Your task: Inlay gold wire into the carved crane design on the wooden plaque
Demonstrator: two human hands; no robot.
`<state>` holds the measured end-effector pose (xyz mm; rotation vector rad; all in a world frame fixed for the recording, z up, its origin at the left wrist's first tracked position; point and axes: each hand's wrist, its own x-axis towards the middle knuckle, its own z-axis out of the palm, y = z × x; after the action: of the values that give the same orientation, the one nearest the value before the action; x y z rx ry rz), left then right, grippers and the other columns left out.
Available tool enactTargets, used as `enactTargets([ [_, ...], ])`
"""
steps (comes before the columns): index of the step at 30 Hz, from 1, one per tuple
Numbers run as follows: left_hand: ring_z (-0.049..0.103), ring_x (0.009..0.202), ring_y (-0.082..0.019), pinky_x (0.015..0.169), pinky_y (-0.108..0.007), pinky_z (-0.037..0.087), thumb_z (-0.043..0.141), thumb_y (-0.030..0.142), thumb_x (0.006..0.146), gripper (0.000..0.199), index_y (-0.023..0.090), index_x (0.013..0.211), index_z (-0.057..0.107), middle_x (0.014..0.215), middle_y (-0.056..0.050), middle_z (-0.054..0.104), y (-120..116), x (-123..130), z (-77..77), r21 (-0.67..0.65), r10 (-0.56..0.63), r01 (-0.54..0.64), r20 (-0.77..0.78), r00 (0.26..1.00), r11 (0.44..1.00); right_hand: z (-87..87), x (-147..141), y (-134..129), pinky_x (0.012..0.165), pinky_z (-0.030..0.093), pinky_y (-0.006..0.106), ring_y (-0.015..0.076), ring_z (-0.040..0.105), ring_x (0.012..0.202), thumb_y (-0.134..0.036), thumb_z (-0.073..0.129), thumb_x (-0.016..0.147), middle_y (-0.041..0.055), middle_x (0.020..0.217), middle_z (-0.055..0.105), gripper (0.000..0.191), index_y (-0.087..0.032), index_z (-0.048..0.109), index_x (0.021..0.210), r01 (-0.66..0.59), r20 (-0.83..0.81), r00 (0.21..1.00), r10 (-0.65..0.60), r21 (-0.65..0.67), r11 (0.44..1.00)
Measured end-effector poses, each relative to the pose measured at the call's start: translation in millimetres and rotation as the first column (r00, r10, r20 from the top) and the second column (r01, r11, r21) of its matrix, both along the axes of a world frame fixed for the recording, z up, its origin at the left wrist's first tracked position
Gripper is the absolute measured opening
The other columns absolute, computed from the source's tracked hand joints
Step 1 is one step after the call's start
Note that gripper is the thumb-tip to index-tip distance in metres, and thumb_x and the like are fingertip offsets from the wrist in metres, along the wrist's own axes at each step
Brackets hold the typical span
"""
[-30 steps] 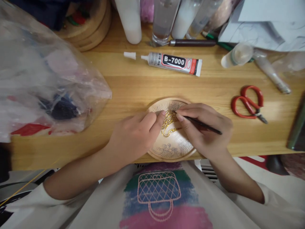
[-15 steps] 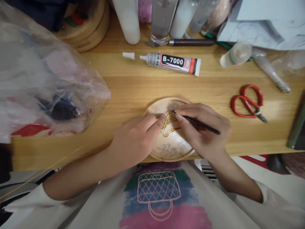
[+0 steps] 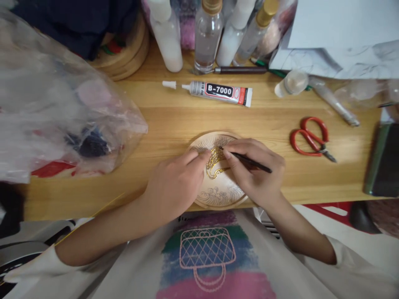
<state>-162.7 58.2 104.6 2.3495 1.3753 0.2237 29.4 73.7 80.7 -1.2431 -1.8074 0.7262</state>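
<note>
A round wooden plate (image 3: 229, 197) lies at the table's front edge, with wave-like line drawings and a raised pattern of gold wire (image 3: 213, 172) on it. My left hand (image 3: 176, 180) rests over its left side, thumb and forefinger pinched at the gold wire; the fingertips partly hide what is between them. In pen fashion, my right hand (image 3: 257, 166) grips slim black tweezers (image 3: 251, 161), their tip touching down at the top of the gold pattern. A loose strand of gold wire (image 3: 107, 204) stretches out to the left past my left forearm.
Beyond the plate lies a B-7000 glue tube (image 3: 218, 92) beside its white cap (image 3: 169, 84). Red-handled cutters (image 3: 311, 139) are at right, near a dark phone-like object (image 3: 385, 160). Bottles (image 3: 207, 41) line the back. A clear plastic bag (image 3: 124, 120) covers the left side.
The view has shifted slightly, showing more of the table's back. Both hands stay at the gold pattern; the tweezers' tip remains near the same spot.
</note>
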Motion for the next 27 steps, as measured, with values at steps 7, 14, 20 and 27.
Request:
enactTargets([
  [7, 0.071, 0.076, -0.019, 0.061, -0.029, 0.055, 0.039, 0.012, 0.096, 0.037, 0.011, 0.125, 0.062, 0.097, -0.008, 0.075, -8.9, 12.7, -2.3, 0.007, 0.122, -0.122, 0.018, 0.992, 0.993, -2.5, -0.2, -1.4, 0.075, 0.061, 0.032, 0.0173, 0.072, 0.082, -0.01, 0.066, 0.084, 0.0038, 0.085, 0.076, 0.012, -0.02, 0.071, 0.088, 0.01, -0.021, 1.0, -0.01, 0.003, 1.0],
  [14, 0.07, 0.08, -0.018, 0.064, -0.028, 0.056, 0.039, 0.01, 0.097, 0.035, 0.009, 0.126, 0.059, 0.097, -0.01, 0.074, -22.8, 26.6, -10.2, 0.078, 0.189, -0.196, 0.084, 0.978, 0.977, -2.6, -0.4, -1.3, 0.076, 0.06, 0.031, 0.0175, 0.073, 0.082, -0.01, 0.066, 0.084, 0.0032, 0.085, 0.076, 0.013, -0.021, 0.072, 0.088, 0.018, -0.017, 1.0, -0.018, 0.009, 1.0],
  [20, 0.07, 0.075, -0.017, 0.061, -0.027, 0.055, 0.038, 0.01, 0.097, 0.034, 0.007, 0.124, 0.06, 0.093, -0.009, 0.074, -25.2, 32.3, -10.6, 0.113, 0.219, -0.227, 0.084, 0.972, 0.967, -2.8, -0.8, -1.2, 0.074, 0.06, 0.03, 0.0163, 0.072, 0.08, -0.01, 0.066, 0.084, 0.0026, 0.084, 0.075, 0.012, -0.02, 0.071, 0.087, 0.022, -0.021, 1.0, -0.022, 0.017, 1.0],
  [27, 0.071, 0.071, -0.021, 0.056, -0.031, 0.055, 0.039, 0.01, 0.097, 0.035, 0.004, 0.121, 0.062, 0.087, -0.008, 0.072, -26.7, 37.8, -13.9, 0.149, 0.234, -0.253, 0.133, 0.963, 0.956, -3.9, -0.3, -1.6, 0.074, 0.06, 0.029, 0.0151, 0.071, 0.079, -0.011, 0.067, 0.085, 0.0012, 0.083, 0.074, 0.011, -0.021, 0.07, 0.087, 0.025, -0.01, 1.0, -0.024, 0.032, 0.999],
])
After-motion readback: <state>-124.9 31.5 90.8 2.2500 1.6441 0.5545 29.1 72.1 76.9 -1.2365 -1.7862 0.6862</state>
